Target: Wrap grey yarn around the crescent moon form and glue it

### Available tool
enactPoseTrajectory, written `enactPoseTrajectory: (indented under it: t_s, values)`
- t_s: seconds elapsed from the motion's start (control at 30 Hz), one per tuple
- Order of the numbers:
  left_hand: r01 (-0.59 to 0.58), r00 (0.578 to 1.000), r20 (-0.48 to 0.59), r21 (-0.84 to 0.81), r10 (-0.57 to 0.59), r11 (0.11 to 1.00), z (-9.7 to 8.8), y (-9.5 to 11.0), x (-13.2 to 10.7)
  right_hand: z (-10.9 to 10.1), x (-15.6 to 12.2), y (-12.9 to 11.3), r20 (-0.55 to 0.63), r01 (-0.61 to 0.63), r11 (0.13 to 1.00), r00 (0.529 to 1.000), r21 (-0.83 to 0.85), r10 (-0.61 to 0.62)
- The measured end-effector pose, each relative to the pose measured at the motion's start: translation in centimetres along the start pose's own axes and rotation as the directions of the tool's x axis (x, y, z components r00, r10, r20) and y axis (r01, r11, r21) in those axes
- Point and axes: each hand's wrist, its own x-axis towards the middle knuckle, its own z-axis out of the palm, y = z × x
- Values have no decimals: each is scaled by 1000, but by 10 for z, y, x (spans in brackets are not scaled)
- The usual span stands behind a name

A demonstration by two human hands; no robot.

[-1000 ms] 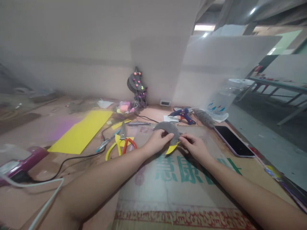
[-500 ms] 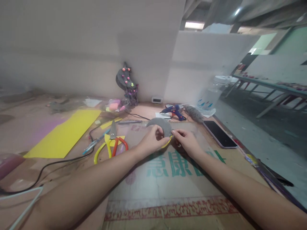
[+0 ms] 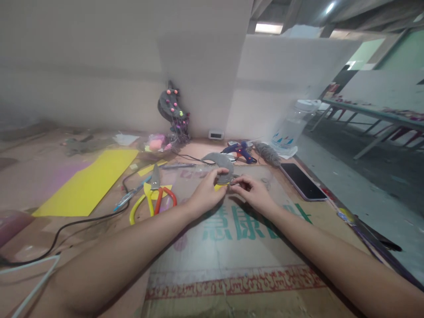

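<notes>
Both hands meet over a flattened cardboard sheet (image 3: 238, 251) with green characters. My left hand (image 3: 207, 192) pinches a grey crescent-shaped foam piece (image 3: 219, 162) with a yellow layer (image 3: 219, 187) showing under its lower tip. My right hand (image 3: 250, 191) pinches the same tip from the right, fingers pressed together. The crescent arches up and away from the hands.
Yellow-handled and orange-handled scissors (image 3: 153, 196) lie left of the hands, beside a pen (image 3: 127, 198) and a black cable (image 3: 89, 218). A yellow sheet (image 3: 89, 181) lies further left. A blue glue gun (image 3: 240, 151), a phone (image 3: 300, 181) and a plastic jar (image 3: 293, 126) stand to the right.
The view has shifted slightly, and the hands have stayed on the crescent's tip. Less of the yellow layer shows now than a second ago.
</notes>
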Motion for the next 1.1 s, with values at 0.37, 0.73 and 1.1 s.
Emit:
enactPoseTrajectory:
  t_s: [0.37, 0.73, 1.1]
  values:
    - [-24, 999, 36, 20, 23, 1000, 0, -3, 0, 1, 0, -8, 53, -184, 964, 983, 194, 177]
    - [32, 999, 40, -82, -28, 996, -2, 2, -1, 2, -1, -6, 92, -194, 959, 980, 209, 178]
    - [3, 1000, 21, -59, -2, 998, -1, 3, 0, 3, -2, -5, 51, -186, 956, 983, 229, 179]
